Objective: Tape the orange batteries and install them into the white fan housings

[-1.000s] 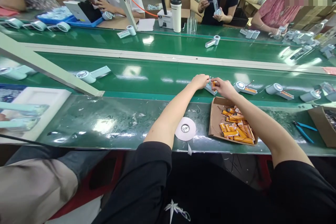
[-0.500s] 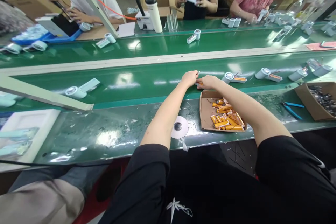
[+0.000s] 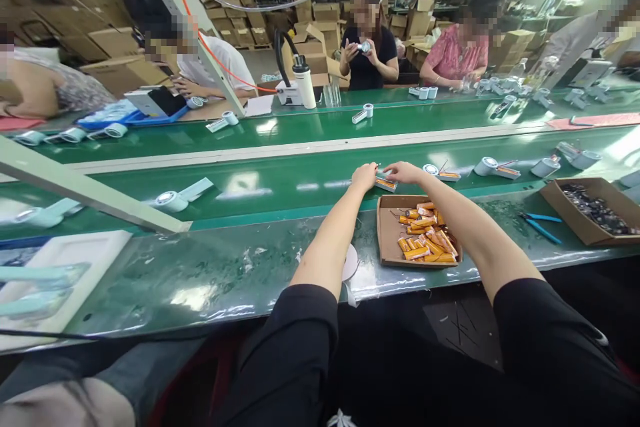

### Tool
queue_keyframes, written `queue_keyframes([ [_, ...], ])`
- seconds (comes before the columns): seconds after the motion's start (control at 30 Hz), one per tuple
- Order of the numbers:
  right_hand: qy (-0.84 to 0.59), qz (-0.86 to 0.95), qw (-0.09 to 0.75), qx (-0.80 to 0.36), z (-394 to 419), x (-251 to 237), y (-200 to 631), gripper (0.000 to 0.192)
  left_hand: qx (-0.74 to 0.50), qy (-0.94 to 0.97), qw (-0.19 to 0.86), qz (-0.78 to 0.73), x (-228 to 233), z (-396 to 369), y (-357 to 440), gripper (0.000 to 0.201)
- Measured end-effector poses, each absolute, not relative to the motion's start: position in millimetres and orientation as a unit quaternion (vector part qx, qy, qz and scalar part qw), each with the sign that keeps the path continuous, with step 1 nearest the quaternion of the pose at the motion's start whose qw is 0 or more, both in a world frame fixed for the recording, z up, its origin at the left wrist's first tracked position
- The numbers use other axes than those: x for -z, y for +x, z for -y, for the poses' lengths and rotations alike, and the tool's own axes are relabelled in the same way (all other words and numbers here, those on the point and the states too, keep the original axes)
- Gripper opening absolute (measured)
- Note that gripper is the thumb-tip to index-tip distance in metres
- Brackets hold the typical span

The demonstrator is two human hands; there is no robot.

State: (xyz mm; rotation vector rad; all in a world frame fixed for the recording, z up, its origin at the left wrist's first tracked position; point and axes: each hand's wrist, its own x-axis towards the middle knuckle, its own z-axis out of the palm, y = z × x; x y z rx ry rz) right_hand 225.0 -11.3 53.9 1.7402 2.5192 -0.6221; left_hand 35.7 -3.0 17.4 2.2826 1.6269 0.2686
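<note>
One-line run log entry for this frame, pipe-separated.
left hand: on fan unit | right hand: on fan unit | site: green conveyor belt | near: cardboard tray of orange batteries

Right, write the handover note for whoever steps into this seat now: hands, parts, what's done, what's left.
Left hand: on the conveyor belt, touching the left end of the small fan unit; grip unclear.
Right hand: resting over the same unit from the right; grip unclear.
Parts: open cardboard tray of orange battery cells sits just in front of the hands. Blue-handled cutters lie to the right, beside a box of small dark parts.
Done: units further right on the belt already show an orange cell.
Left: the unit in hand shows orange too; whether it is fully seated cannot be told.
</note>
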Motion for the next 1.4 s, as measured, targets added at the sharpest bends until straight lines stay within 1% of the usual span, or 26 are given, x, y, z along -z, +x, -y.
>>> queue_keyframes([
  [0.07,0.569,-0.794,0.009,0.214,12.4,-45.1,234.8,0.055,-0.094,0.794,0.164,-0.578,-16.3,2.5,38.1,0.039],
  [0.2,0.6,-0.761,0.016,0.247,17.7,-23.6,239.9,0.042,-0.082,0.787,0.165,-0.589,-12.8,3.8,45.0,0.035],
  [0.27,0.628,-0.737,0.015,0.25,20.3,-21.0,238.1,0.037,-0.076,0.788,0.162,-0.589,-14.5,5.4,50.5,0.032],
  [0.37,0.666,-0.708,-0.002,0.234,22.3,-35.0,233.8,0.031,-0.073,0.797,0.159,-0.578,-26.4,8.7,59.7,0.036],
  [0.47,0.681,-0.702,-0.063,0.202,35.3,-62.5,233.4,0.028,-0.091,0.818,0.15,-0.548,-40.6,25.9,51.7,0.047],
  [0.53,0.668,-0.711,-0.118,0.183,62.6,-76.3,241.6,0.027,-0.11,0.834,0.138,-0.522,-39.7,57.2,23.6,0.056],
  [0.57,0.655,-0.719,-0.149,0.18,83.5,-78.9,249.6,0.027,-0.119,0.845,0.134,-0.504,-34.1,80.8,2.0,0.056],
  [0.63,0.627,-0.73,-0.195,0.191,137.8,-74.1,271.6,0.027,-0.138,0.875,0.13,-0.446,-13.1,141.3,-51.2,0.044],
  [0.67,0.601,-0.732,-0.236,0.218,168.9,-67.7,282.9,0.036,-0.145,0.894,0.126,-0.405,0.2,175.2,-79.4,0.04],
  [0.73,0.573,-0.72,-0.281,0.274,230.5,-52.4,297.9,0.059,-0.133,0.91,0.093,-0.382,25.5,239.5,-129.5,0.037],
  [0.8,0.544,-0.716,-0.304,0.315,278.1,-40.9,294.3,0.064,-0.123,0.91,0.059,-0.392,39.6,285.9,-160.1,0.036],
  [0.83,0.528,-0.72,-0.309,0.329,293.1,-38.0,284.7,0.064,-0.124,0.907,0.045,-0.4,40.4,299.6,-166.1,0.035],
  [0.9,0.502,-0.73,-0.302,0.353,304.5,-37.5,253.2,0.055,-0.145,0.901,0.02,-0.409,30.7,308.2,-162.3,0.032],
  [0.97,0.486,-0.734,-0.274,0.386,299.2,-41.4,214.0,0.043,-0.184,0.891,-0.008,-0.415,11.9,299.2,-147.0,0.029],
  [1.03,0.442,-0.748,-0.229,0.44,290.6,-46.1,178.7,0.041,-0.23,0.877,-0.044,-0.419,-8.1,286.2,-132.1,0.034],
  [1.1,0.35,-0.766,-0.194,0.503,287.6,-47.4,156.7,0.036,-0.269,0.865,-0.079,-0.416,-22.6,280.6,-124.3,0.041],
  [1.13,0.306,-0.771,-0.185,0.527,288.9,-45.8,151.6,0.039,-0.284,0.861,-0.096,-0.41,-26.0,282.2,-123.6,0.041],
  [1.23,0.25,-0.783,-0.168,0.544,300.5,-32.2,155.0,0.046,-0.302,0.873,-0.12,-0.363,-17.8,300.8,-129.3,0.032],
  [1.3,0.24,-0.798,-0.146,0.533,310.6,-22.2,164.4,0.045,-0.291,0.893,-0.101,-0.328,-1.1,318.3,-132.9,0.027],
  [1.4,0.194,-0.82,-0.104,0.528,321.4,-19.4,176.1,0.039,-0.284,0.891,-0.056,-0.349,23.4,336.9,-131.4,0.035],
])
